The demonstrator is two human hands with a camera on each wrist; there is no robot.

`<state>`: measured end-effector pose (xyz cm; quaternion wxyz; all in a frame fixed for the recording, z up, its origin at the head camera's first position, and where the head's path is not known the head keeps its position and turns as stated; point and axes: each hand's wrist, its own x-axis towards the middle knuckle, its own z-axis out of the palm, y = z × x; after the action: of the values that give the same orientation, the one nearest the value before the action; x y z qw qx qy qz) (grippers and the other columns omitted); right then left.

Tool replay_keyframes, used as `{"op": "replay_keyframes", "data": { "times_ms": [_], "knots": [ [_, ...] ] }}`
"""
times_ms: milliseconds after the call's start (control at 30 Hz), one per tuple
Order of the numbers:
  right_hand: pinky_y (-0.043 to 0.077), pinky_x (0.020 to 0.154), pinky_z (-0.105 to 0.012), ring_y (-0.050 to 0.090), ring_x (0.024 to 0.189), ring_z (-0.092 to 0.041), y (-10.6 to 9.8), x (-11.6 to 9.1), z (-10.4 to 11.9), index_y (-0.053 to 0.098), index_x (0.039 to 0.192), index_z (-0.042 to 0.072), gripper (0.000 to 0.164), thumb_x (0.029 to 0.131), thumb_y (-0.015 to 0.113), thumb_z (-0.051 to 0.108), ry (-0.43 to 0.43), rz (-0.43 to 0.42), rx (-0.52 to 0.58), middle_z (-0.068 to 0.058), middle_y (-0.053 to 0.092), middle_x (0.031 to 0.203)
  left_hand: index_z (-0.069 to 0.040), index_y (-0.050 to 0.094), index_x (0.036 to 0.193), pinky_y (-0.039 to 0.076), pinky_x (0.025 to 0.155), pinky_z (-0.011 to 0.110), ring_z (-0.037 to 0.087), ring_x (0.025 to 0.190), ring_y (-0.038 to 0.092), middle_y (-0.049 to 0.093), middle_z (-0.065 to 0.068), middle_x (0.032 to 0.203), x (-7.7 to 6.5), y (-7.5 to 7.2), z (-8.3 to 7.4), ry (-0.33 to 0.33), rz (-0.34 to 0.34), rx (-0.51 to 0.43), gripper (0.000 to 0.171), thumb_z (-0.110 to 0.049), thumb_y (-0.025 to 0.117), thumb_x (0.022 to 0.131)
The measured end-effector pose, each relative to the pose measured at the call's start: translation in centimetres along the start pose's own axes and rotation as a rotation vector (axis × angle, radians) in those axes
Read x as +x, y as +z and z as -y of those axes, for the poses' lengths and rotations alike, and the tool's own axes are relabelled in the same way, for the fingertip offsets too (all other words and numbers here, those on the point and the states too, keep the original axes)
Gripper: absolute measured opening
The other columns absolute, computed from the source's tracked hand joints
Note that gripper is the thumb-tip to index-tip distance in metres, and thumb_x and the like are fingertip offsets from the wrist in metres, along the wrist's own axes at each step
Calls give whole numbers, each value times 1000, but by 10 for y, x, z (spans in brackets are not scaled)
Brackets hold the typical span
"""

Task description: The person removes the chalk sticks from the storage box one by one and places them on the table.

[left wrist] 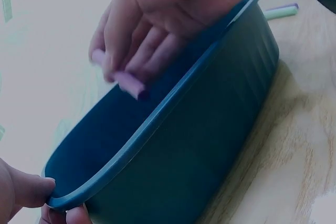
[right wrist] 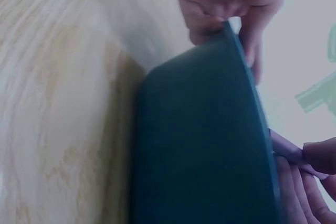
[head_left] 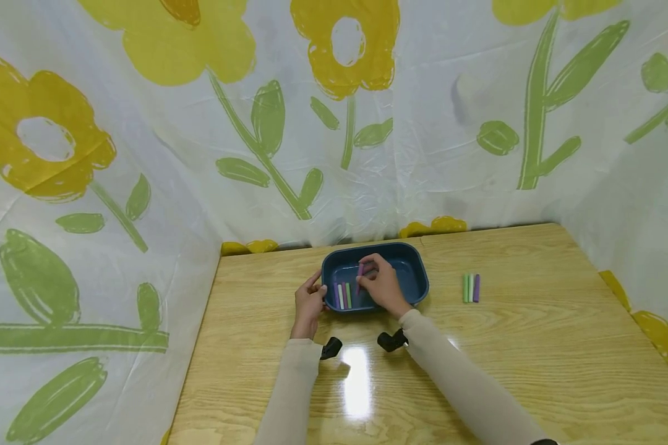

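A dark blue basin (head_left: 374, 309) with rounded corners stands on the wooden table. My left hand (head_left: 310, 303) pinches its left end wall, thumb over the rim and fingers outside. Held upright over the inside of the basin is a purple chalk stick (head_left: 360, 270), pinched between the thumb and fingers of my right hand (head_left: 383, 285). In the left wrist view this chalk stick (left wrist: 131, 85) is tilted above the near rim. Several chalk sticks, among them a white one (head_left: 341, 296) and a green one (head_left: 348, 296), lie side by side in the basin's left part.
Right of the basin, a green chalk stick (head_left: 465, 288), a white chalk stick (head_left: 470, 288) and a purple chalk stick (head_left: 476, 288) lie together on the table (head_left: 545, 346). A flower-printed curtain (head_left: 423, 154) surrounds the table's back and sides.
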<state>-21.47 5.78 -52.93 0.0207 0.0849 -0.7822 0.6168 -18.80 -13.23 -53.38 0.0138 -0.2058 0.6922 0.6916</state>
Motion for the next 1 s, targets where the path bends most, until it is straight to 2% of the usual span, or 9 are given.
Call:
{"op": "replay_keyframes", "data": {
  "times_ms": [167,300,500,600,733,833,1000],
  "knots": [
    [54,66,-28,72,81,-31,-17,-3,2,63,127,-5,34,95,74,-6,-9,-29,-14,-21,70,105,-9,62,149,48,58,27,14,65,48,51,7,101,0,1,1,-2,-1,-5,45,2,58,105],
    [55,65,-25,71,81,-29,-36,-7,0,62,128,-7,35,96,73,-6,-12,-58,8,-25,68,109,-9,62,149,49,58,27,15,67,48,51,7,102,1,1,2,-6,-8,-3,46,2,58,105],
    [61,76,-23,69,82,-14,-68,-15,-7,57,135,-9,37,100,68,-5,26,-82,91,-30,64,116,-9,62,149,48,58,27,15,69,49,51,7,102,0,0,1,-8,-12,-6,46,3,58,105],
    [59,77,-20,66,82,-5,-85,-20,-12,57,136,-8,36,102,66,-3,55,-99,74,-30,63,119,-8,62,149,48,57,26,15,70,49,50,6,101,0,0,1,-2,-10,-12,46,3,58,105],
    [58,77,-18,65,83,-1,-105,-27,-19,56,137,-7,37,102,66,-3,70,-135,55,-29,62,120,-8,62,149,48,58,27,15,71,49,50,6,101,0,1,1,-1,-9,-13,46,3,58,105],
    [59,77,-20,66,83,-1,-118,-33,-24,55,137,-8,38,101,66,-4,68,-163,58,-29,62,119,-8,62,149,48,58,27,15,72,49,50,6,101,0,1,2,1,-8,-15,46,3,58,105],
    [63,80,-31,67,85,-1,-137,-43,-28,53,139,-9,39,102,65,-4,71,-188,76,-34,60,122,-7,62,149,48,57,26,15,74,49,49,5,100,-1,1,3,5,-6,-22,46,4,58,105]
  ]
}}
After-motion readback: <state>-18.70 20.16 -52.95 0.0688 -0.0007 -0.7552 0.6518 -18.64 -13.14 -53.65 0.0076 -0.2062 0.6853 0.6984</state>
